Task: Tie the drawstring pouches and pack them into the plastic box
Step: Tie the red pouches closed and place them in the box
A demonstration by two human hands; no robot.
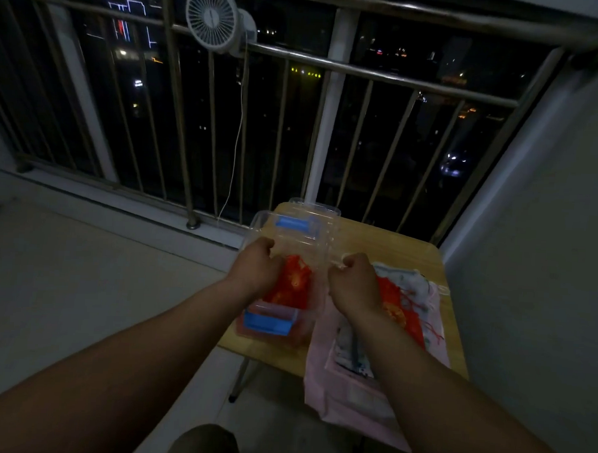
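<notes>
Head view, dim light: small wooden desk point(386, 245) by a balcony railing point(366, 73) with a white fan point(212, 18) clipped on it; clear plastic box point(291, 260) with blue latches sits at the desk's left side, its lid open toward the railing, a red pouch point(293, 286) with gold pattern lying inside. Left hand point(254, 267) is clenched at the box's left edge over the red pouch, grip on it can't be told; right hand point(353, 283) is clenched just right of the box, pinching what looks like a pale cord. More pouches point(407, 299), red, white and pink, are piled on the desk's right side under the right forearm.
</notes>
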